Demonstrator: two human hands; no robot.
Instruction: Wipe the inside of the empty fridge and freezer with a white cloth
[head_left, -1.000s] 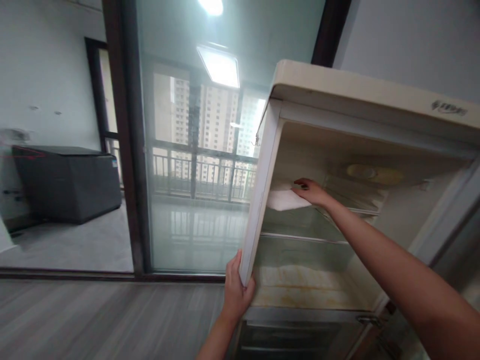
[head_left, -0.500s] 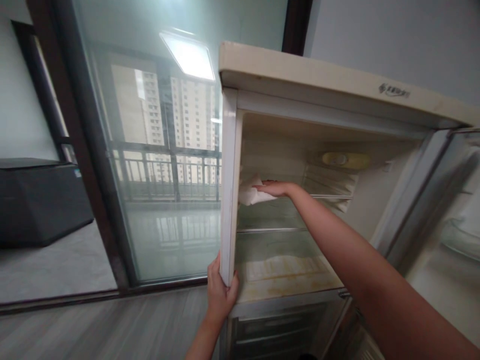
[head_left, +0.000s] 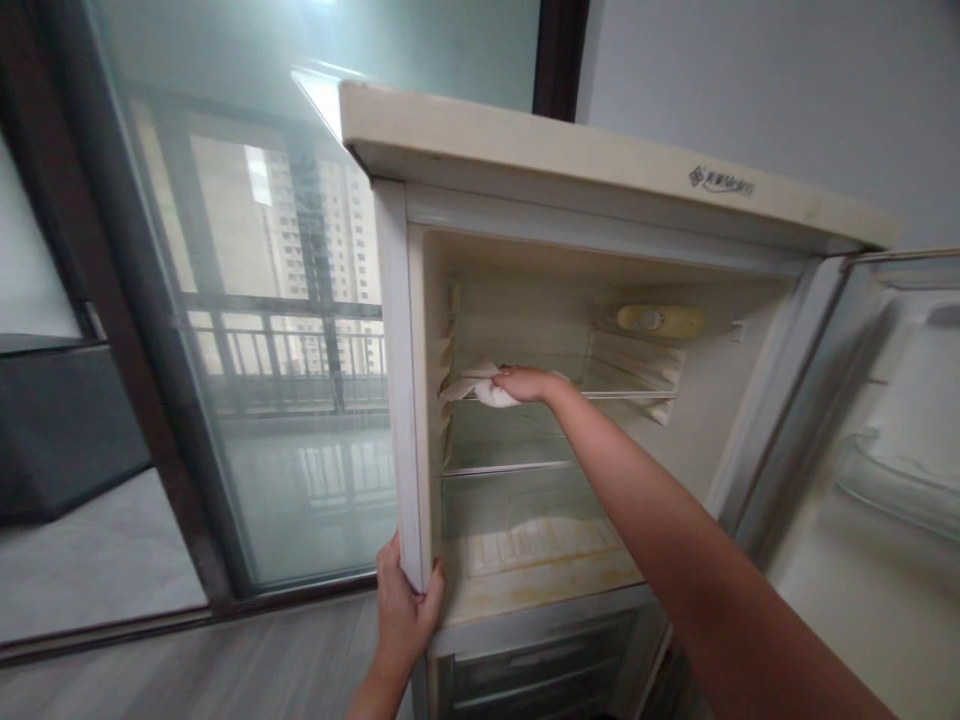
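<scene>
While wrapping the left hand (head_left: 405, 608) around the refrigerator (head_left: 525, 135) at its left front edge, with thumb toward the inner side, stretches the right arm (head_left: 626, 490) up and leftward across the refrigerator's front opening, bent slightly at the wrist. Clutches a white cloth (head_left: 487, 390) in the right hand (head_left: 525, 383), seemingly palm down, inside the refrigerator at the left of its upper shelf (head_left: 622, 396). Has the cloth crumpled, with a loose flap toward the refrigerator's left side. Faces, deeper inside the refrigerator, a yellowish lamp cover (head_left: 664, 321), and, beyond its left side, a glass panel (head_left: 300, 525) with tall buildings (head_left: 285, 220) outside.
</scene>
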